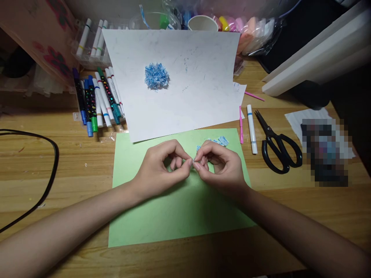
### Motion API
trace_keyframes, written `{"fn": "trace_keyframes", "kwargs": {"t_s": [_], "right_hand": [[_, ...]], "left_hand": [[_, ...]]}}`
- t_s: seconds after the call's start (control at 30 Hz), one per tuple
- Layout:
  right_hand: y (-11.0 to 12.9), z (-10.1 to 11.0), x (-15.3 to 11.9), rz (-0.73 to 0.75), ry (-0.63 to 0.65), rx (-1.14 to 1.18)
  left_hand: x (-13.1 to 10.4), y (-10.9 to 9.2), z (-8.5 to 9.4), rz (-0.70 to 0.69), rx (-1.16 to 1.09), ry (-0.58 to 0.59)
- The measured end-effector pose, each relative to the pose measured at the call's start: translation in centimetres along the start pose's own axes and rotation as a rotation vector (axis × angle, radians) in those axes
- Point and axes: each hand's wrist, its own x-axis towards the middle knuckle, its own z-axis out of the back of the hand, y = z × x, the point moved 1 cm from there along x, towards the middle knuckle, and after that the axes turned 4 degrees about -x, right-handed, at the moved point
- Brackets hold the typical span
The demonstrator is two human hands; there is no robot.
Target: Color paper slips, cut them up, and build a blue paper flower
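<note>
My left hand (165, 164) and my right hand (220, 164) meet above a green sheet of paper (145, 224), thumb and forefinger of each pinched together. Between the fingertips shows a tiny whitish paper scrap (193, 160), mostly hidden by the fingers. Just behind my right hand, several blue-and-white paper pieces (222, 141) lie on the green sheet. Farther back, a fluffy heap of blue-and-white paper bits (157, 76) rests on a white sheet (174, 112), with blue specks to its right.
Black-handled scissors (271, 135), a white marker (252, 129) and a pink stick (241, 125) lie at the right. Several markers (100, 100) are bunched at the left, near a black cable (55, 154). A white cup (203, 23) and bagged coloured material (252, 34) stand behind.
</note>
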Motion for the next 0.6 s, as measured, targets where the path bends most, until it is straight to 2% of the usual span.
{"fn": "trace_keyframes", "kwargs": {"t_s": [0.6], "right_hand": [[0.06, 0.02, 0.10, -0.002, -0.024, -0.028]], "left_hand": [[0.04, -0.14, -0.04, 0.049, 0.009, 0.000]]}}
